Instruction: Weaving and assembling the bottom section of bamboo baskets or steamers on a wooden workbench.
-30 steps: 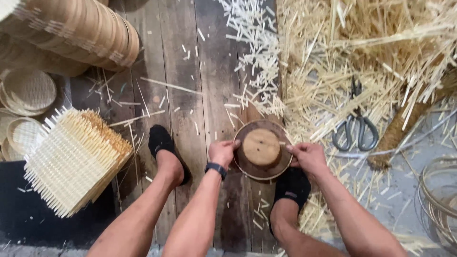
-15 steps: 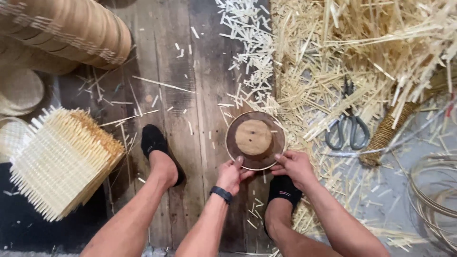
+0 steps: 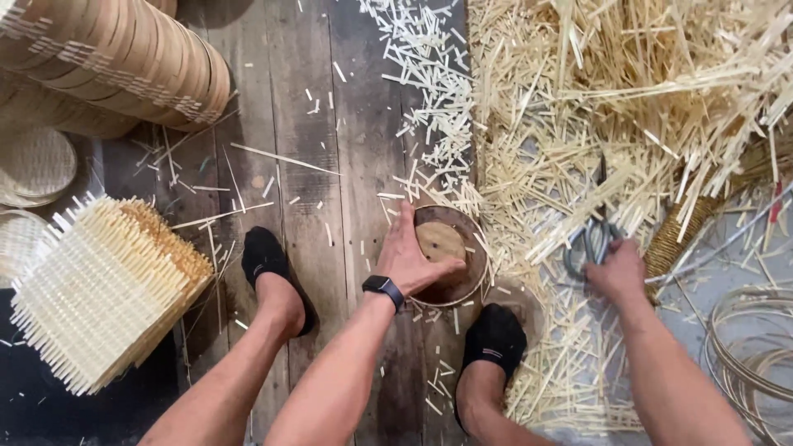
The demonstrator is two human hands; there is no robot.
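The left hand (image 3: 413, 256) presses flat on the round bamboo tray (image 3: 450, 256) on the floor, between the feet; light, stiff, best gripped by its rim. The right hand (image 3: 615, 272) closes on the scissors (image 3: 591, 235).

Dark, worn floorboards (image 3: 297, 124) carry a thick litter of pale cane offcuts (image 3: 578, 107), a square woven mat stack (image 3: 99, 289), stacked round baskets (image 3: 116, 58), a small round basket (image 3: 450, 256), and what may be coiled cane (image 3: 752, 347).

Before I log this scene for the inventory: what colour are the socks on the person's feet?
Black socks, clearest in the head view.
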